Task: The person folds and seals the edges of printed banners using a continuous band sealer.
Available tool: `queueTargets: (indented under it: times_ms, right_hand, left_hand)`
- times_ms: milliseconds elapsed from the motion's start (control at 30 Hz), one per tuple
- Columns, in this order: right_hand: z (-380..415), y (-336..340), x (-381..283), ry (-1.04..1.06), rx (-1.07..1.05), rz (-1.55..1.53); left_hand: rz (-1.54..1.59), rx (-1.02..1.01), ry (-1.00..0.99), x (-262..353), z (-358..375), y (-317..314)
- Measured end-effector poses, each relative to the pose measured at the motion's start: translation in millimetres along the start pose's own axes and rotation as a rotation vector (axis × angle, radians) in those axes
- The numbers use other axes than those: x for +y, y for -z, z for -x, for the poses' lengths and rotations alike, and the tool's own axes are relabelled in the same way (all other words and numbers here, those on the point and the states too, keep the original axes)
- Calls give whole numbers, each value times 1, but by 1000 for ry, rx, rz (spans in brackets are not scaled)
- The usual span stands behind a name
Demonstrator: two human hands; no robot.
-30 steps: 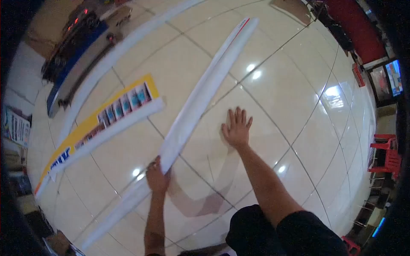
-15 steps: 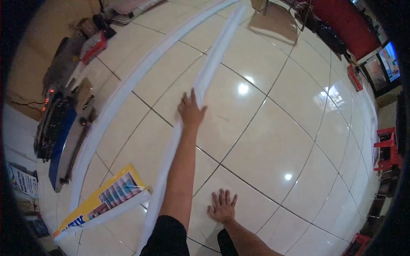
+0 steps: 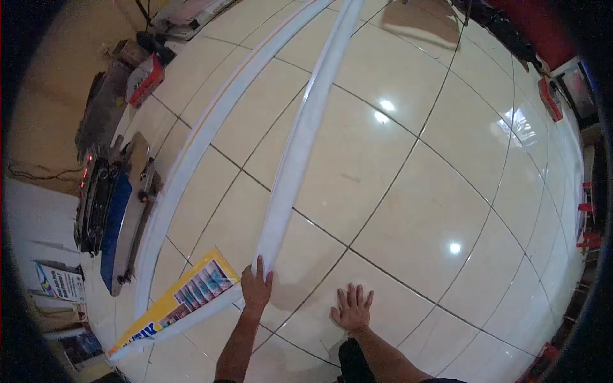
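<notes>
A long, narrow white strip (image 3: 295, 153), apparently folded sheet material, runs up the tiled floor. My left hand (image 3: 257, 290) lies over its near end, index finger stretched along it and thumb at its right edge. Whether the strip continues beneath my forearm is hidden. To the right, my right hand (image 3: 353, 311) rests flat on the tiles with fingers spread, holding nothing. Just left of my left hand lies a yellow printed banner piece (image 3: 175, 303) with pictures and blue lettering. Another long white strip (image 3: 203, 131) with a thin orange edge curves along the left.
Along the left wall are a black device with red lights (image 3: 96, 204), a blue and grey panel (image 3: 124, 230) and a red and white box (image 3: 145, 80). A brown board (image 3: 424, 22) stands at the far end. A red box (image 3: 549, 100) is at the right.
My left hand has slid back along the white strip towards me. More of that strip now shows, looking wider near the hand. My right hand stays flat on the floor; the view has shifted slightly.
</notes>
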State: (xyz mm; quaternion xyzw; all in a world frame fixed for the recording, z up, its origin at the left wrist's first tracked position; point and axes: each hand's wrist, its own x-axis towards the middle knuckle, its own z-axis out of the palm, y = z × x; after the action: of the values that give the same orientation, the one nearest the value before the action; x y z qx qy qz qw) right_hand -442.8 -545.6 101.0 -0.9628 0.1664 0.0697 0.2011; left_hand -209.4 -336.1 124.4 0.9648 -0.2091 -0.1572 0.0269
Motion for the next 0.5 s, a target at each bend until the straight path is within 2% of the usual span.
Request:
queueTargets:
  times_ms: [67,133,333,367,433,500]
  right_hand:
    - [2,-2,5,-19,7,-14]
    - [9,1,12,-10,-88,2]
    - [4,2,6,-42,-154,15]
    - [0,5,4,-40,-159,48]
    - [-1,11,-2,-53,-192,66]
    - [1,10,0,-41,-193,43]
  left_hand:
    - [-30,49,-38,15,-48,12]
    - [-64,172,-109,40,-107,24]
    - [-16,489,-201,103,-336,76]
    - [16,493,-190,112,-350,85]
    - [197,351,144,126,-349,101]
    - [63,287,18,105,-307,96]
